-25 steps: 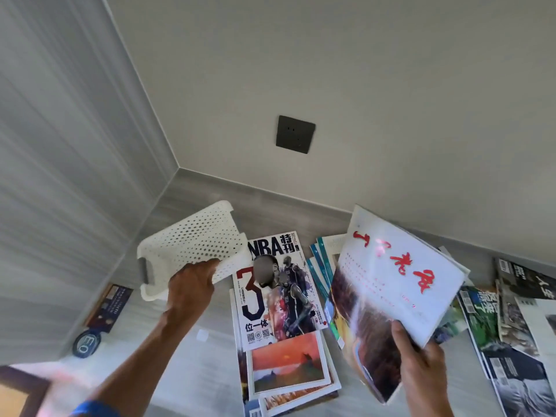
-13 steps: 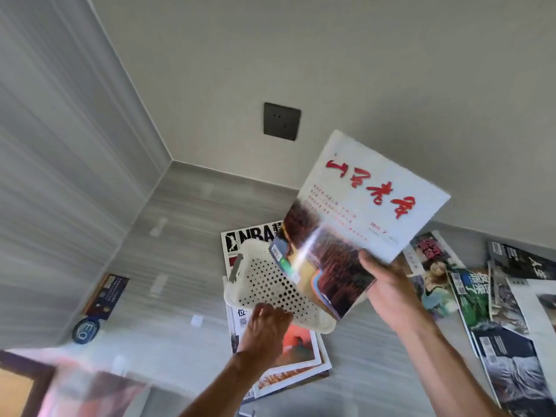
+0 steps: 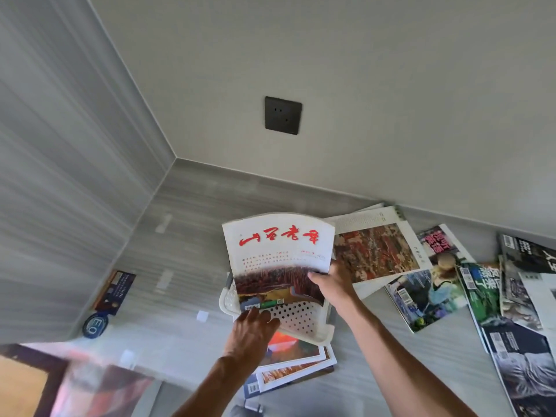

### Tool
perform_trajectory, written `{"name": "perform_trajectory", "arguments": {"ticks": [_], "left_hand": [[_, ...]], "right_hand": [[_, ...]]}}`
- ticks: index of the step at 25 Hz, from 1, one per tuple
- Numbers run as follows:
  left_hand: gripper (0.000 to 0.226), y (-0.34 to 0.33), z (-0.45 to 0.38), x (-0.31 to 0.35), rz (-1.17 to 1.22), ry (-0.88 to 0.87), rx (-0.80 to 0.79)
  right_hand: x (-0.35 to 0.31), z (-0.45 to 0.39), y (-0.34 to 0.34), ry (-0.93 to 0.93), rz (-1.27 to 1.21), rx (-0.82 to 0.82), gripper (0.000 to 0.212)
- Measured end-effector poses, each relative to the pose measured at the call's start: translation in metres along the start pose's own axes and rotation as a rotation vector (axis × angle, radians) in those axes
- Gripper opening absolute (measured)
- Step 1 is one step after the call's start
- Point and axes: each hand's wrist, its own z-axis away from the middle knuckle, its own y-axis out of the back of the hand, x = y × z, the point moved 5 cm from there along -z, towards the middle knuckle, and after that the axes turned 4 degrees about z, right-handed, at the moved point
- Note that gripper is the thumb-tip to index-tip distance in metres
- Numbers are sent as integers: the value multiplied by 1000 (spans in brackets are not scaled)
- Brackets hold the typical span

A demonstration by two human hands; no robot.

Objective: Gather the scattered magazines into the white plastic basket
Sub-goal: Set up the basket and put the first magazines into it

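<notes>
step: right hand [image 3: 334, 281] grip holds magazine [image 3: 279, 251], lowering it into basket [image 3: 301, 322]
left hand [image 3: 251, 329]: grip holds basket
next: release magazine

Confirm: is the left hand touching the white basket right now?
Touching. The head view shows the left hand with fingers pressed on the white basket at its perforated wall, with no gap between them.

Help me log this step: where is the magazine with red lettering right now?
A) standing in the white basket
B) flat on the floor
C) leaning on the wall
A: the magazine stands with its lower edge inside the basket, right hand gripping it.
</notes>
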Motion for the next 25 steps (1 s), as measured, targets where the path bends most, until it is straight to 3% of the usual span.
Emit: {"name": "perform_trajectory", "arguments": {"ticks": [3,7,13,19,21,25], "left_hand": [[47,2,-2,-3,-8,-3,-12],[46,13,-15,-6,25,40,57],[38,14,-21,-3,38,26,76],[22,5,-12,4,85,75,33],[32,6,-10,15,32,55,35],[53,9,-7,29,55,110,66]], "right_hand": [[-6,4,11,62,155,113,37],[8,33,35,84,51,250,35],[59,71,34,-14,109,211,25],[87,53,68,-33,201,247,27],[93,35,81,9,310,183,35],[93,-11,79,154,759,17,72]]}}
